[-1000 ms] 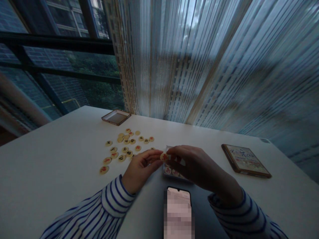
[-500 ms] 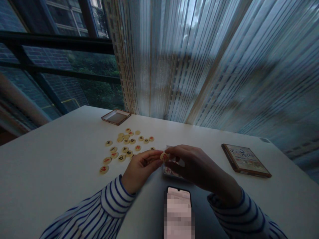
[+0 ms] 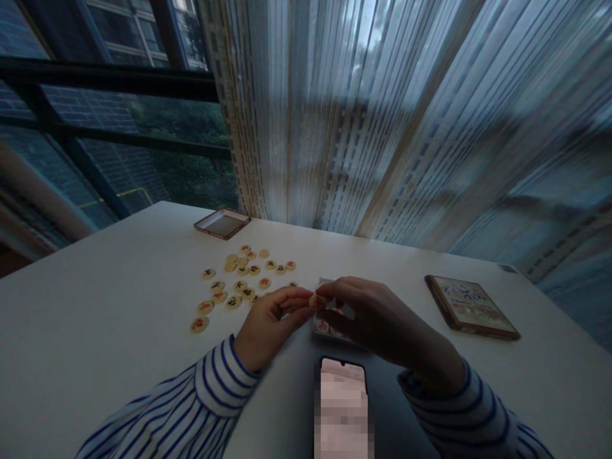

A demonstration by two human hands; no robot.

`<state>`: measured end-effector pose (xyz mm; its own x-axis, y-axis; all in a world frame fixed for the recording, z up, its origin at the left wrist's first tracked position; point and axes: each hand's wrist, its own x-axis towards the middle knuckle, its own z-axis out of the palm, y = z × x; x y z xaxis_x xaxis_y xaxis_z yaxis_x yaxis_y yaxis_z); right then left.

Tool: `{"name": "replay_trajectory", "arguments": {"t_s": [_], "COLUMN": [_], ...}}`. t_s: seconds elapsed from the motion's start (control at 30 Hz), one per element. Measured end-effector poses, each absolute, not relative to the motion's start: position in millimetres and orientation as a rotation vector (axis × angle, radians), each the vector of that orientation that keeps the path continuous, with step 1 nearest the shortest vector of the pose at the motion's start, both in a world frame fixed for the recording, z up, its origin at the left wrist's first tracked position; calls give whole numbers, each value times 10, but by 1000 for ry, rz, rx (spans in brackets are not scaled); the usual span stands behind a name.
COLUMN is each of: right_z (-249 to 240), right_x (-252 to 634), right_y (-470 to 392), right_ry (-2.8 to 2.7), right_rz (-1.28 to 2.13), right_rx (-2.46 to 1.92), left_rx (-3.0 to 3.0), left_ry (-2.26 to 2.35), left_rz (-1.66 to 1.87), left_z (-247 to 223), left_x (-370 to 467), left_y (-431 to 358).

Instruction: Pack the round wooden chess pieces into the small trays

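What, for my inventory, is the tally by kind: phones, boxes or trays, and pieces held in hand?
Phone: 1
Boxes or trays: 3 (back tray, picture-topped box, container just beyond the phone)
Held piece: 1
Total: 5

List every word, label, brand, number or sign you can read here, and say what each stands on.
No text is clear enough to quote with certainty.
Held piece: red character, too blurred.
Boxed pieces: red characters, too small.
Loose pieces: red or black characters, too small; some faces look plain.
Flat case: dark print, too blurred.
Phone: screen pixelated, unreadable.
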<state>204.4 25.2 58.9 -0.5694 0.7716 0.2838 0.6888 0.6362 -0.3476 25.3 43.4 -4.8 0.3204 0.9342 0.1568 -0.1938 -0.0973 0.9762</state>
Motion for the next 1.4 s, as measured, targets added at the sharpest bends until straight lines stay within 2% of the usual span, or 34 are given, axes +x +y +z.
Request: {"name": "replay_trajectory", "arguments": {"t_s": [0.6, 1.23, 1.4], "right_z": [656, 431, 442], "right_x": [2211, 2407, 2390], "right_y": [273, 422, 425], "right_ry": [-2574, -2697, -2723], "right_rz": [108, 168, 231], "right_rx": [-1442, -1904, -1879], "left_rx": [1344, 1431, 1483], "left_ry": [1010, 1069, 1091], "left_rz": [1110, 1054, 1030], "left_z": [28, -58, -74], "left_x": [241, 236, 225], "left_y": [452, 471, 472]}}
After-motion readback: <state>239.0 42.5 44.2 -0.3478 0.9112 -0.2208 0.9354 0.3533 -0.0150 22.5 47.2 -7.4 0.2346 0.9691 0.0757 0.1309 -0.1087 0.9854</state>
